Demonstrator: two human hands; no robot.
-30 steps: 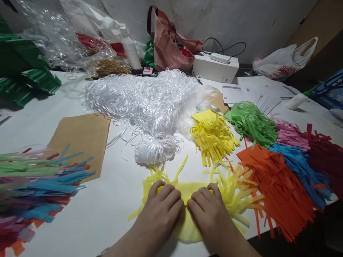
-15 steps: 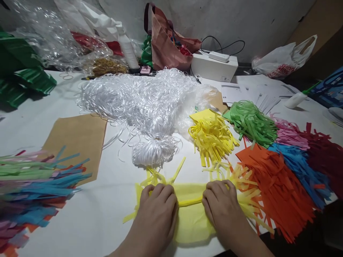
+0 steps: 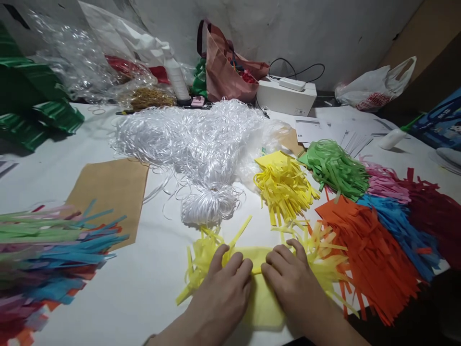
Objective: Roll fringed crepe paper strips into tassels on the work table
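A sheet of pale yellow tissue paper (image 3: 264,307) with fringed ends lies in front of me, a narrow rolled ridge across its middle. My left hand (image 3: 227,286) has its curled fingers on the left part of the roll. On the right part, my right hand (image 3: 291,278) grips in the same way, its index finger slightly raised. Only a short length of the roll shows between the hands; the fingertips are partly hidden. Yellow fringe spreads out past both hands. Just beyond lies a brighter yellow fringed paper bundle (image 3: 284,185).
White ribbon (image 3: 180,137) heaps up behind the hands. To the right lie orange (image 3: 367,254), blue (image 3: 401,230) and green fringed bundles (image 3: 336,168). Multicoloured fringe (image 3: 61,254) and brown paper (image 3: 111,192) are on the left. A white box (image 3: 284,96) stands at the back.
Both hands have come closer together along the yellow roll, so less of it shows between them. The left fringe is more exposed. The view has shifted slightly.
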